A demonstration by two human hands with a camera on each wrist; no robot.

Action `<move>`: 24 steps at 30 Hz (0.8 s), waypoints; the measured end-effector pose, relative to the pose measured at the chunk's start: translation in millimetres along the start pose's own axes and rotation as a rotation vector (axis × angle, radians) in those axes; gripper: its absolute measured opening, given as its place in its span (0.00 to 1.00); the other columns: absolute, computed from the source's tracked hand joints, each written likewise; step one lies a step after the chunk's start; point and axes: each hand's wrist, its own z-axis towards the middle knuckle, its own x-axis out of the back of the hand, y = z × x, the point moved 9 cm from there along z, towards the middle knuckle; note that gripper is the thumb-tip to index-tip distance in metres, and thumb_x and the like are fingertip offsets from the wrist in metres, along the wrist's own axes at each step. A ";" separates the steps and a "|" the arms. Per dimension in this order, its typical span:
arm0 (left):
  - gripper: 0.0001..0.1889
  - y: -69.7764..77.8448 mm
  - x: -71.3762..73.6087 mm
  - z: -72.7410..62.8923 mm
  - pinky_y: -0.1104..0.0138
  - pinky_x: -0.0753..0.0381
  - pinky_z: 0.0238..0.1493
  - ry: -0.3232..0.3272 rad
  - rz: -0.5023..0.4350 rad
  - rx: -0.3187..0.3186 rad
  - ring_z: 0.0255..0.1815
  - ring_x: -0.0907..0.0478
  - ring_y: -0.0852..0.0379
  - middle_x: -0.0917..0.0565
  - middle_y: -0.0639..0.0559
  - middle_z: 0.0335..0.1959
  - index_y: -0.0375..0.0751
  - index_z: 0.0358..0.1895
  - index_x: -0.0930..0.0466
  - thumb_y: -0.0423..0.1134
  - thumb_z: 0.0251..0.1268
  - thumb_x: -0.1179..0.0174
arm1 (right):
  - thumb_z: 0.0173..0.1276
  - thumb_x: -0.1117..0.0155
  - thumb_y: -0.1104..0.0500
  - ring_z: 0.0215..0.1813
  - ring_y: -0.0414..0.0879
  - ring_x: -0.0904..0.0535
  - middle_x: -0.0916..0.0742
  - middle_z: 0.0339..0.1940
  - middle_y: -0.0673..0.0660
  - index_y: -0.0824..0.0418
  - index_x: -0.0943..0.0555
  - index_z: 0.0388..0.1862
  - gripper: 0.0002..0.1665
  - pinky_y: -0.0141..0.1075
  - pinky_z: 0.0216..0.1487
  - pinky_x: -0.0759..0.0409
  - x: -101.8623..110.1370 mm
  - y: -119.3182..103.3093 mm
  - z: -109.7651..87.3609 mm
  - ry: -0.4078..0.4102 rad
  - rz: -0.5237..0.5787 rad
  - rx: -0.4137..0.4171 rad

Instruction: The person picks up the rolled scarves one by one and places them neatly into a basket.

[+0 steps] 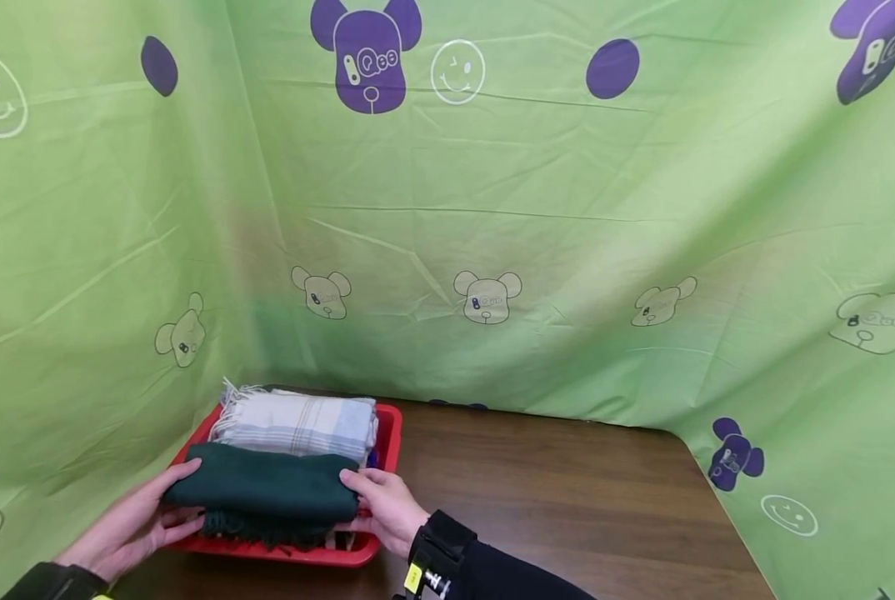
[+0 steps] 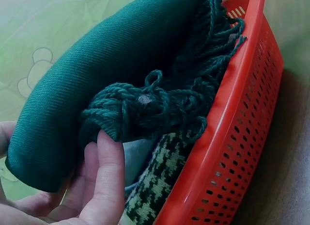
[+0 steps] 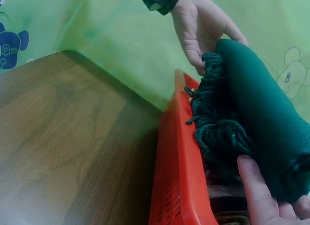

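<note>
A dark green fringed scarf (image 1: 267, 482), folded into a thick bundle, lies across the front of a red plastic basket (image 1: 391, 442). My left hand (image 1: 142, 518) grips its left end, thumb on top and fingers underneath by the fringe. At the other end my right hand (image 1: 389, 506) holds it the same way, thumb above. In the left wrist view the twisted fringe (image 2: 145, 106) hangs along the basket's rim. Behind the green bundle sits a folded white and blue plaid scarf (image 1: 293, 421) with pale tassels. Beneath the green one shows a black and cream patterned knit (image 2: 157, 174).
The basket stands at the left of a brown wooden table (image 1: 552, 492), close to the green printed cloth (image 1: 492, 183) that hangs behind and at both sides. Dark and brown folded fabric (image 3: 227, 203) shows low inside the basket near my right hand.
</note>
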 end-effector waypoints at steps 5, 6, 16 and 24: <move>0.50 -1.5 2.7 2.5 0.51 0.13 0.60 0.009 0.017 0.008 0.48 0.16 0.51 0.19 0.46 0.49 0.33 0.85 0.75 0.56 0.86 0.49 | 0.82 0.37 0.55 0.49 0.49 0.12 0.10 0.53 0.63 0.73 0.22 0.65 0.24 0.63 0.57 0.16 -0.5 2.7 0.6 0.009 -0.008 0.011; 0.50 -1.7 3.2 3.0 0.51 0.13 0.60 0.010 0.020 0.009 0.48 0.17 0.51 0.19 0.45 0.49 0.33 0.85 0.76 0.56 0.86 0.49 | 0.82 0.37 0.55 0.50 0.50 0.12 0.10 0.53 0.63 0.73 0.23 0.66 0.25 0.63 0.57 0.16 -0.5 3.0 0.9 0.010 -0.009 0.011; 0.44 -3.1 11.6 8.7 0.49 0.14 0.62 0.016 0.051 0.010 0.49 0.17 0.50 0.30 0.29 0.64 0.35 0.87 0.62 0.55 0.86 0.50 | 0.82 0.37 0.56 0.53 0.52 0.13 0.12 0.57 0.64 0.76 0.26 0.69 0.29 0.65 0.56 0.17 -2.3 5.3 7.0 -0.025 -0.014 0.008; 0.47 -2.2 12.3 8.9 0.49 0.14 0.63 0.017 0.064 0.009 0.48 0.16 0.51 0.42 0.18 0.72 0.33 0.86 0.73 0.54 0.87 0.51 | 0.83 0.38 0.57 0.56 0.55 0.14 0.13 0.58 0.64 0.76 0.27 0.70 0.28 0.65 0.57 0.17 -6.2 4.1 8.6 -0.048 -0.032 -0.004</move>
